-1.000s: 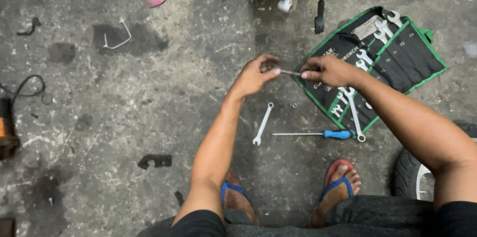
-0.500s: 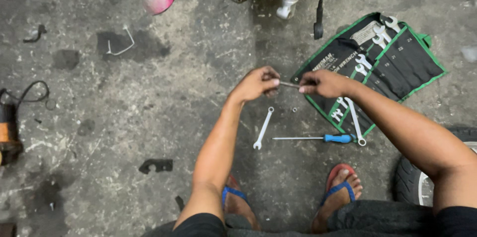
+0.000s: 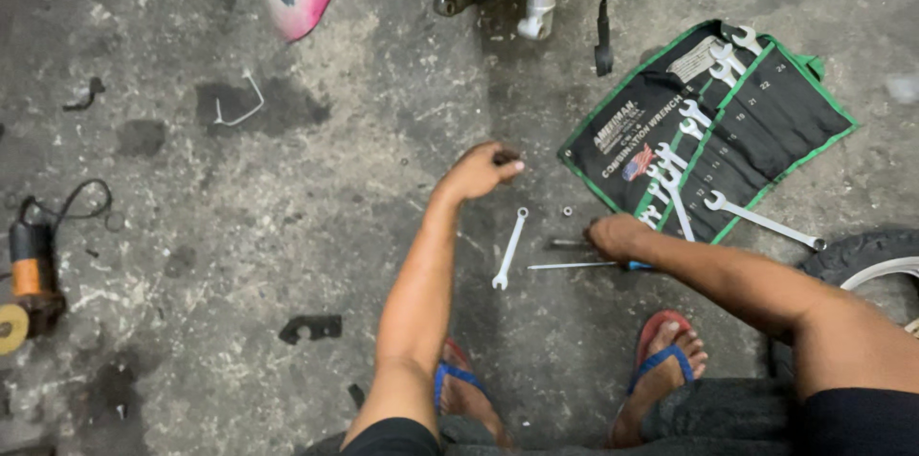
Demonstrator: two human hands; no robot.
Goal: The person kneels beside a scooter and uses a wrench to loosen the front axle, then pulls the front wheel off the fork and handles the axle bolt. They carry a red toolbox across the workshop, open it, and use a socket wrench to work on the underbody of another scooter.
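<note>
Head view: left hand (image 3: 479,169) raised, fingers pinched on a small dark part (image 3: 504,157). Right hand (image 3: 616,236) down on the concrete floor (image 3: 287,255), clenched over a thin metal tool (image 3: 567,244), just above the screwdriver (image 3: 574,266); a wrench (image 3: 509,247) lies between the arms.

The hands have separated: earlier both met on a thin metal rod held above the floor. The left hand (image 3: 481,169) is now lifted farther away, fingers curled around a small dark part. The right hand (image 3: 617,236) has dropped to the floor, resting on the rod (image 3: 567,244) just beyond the blue-handled screwdriver (image 3: 586,266), near the wrench roll (image 3: 708,131)
</note>
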